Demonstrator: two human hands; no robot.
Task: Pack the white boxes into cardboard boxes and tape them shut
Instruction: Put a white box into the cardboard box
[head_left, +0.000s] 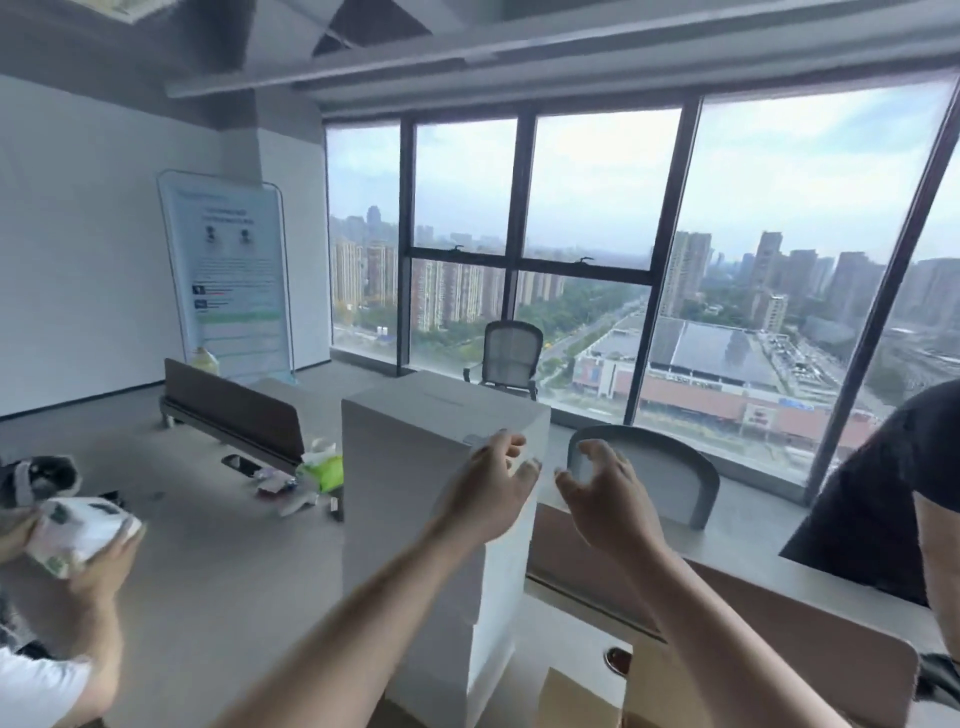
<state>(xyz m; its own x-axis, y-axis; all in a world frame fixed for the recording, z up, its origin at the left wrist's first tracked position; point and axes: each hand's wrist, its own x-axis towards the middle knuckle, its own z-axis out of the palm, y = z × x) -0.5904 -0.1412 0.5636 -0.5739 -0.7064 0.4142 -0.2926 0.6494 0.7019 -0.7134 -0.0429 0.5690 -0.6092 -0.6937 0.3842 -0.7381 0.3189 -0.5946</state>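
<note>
A tall stack of white boxes (415, 499) rises from the grey desk (218, 571) in the middle of the view. My left hand (493, 493) rests against the stack's upper right corner with fingers curled at the edge; whether it grips is unclear. My right hand (608, 499) hovers just right of the stack, fingers spread and holding nothing. Brown cardboard (576, 701) shows at the bottom, right of the stack's base, partly hidden by my right forearm.
A person at the left edge holds a white bundle (83, 530). Another person in a dark shirt (893, 509) stands at the right. Brown desk dividers (234, 410), green-and-white clutter (317, 467), two grey chairs (509, 358) and large windows lie beyond.
</note>
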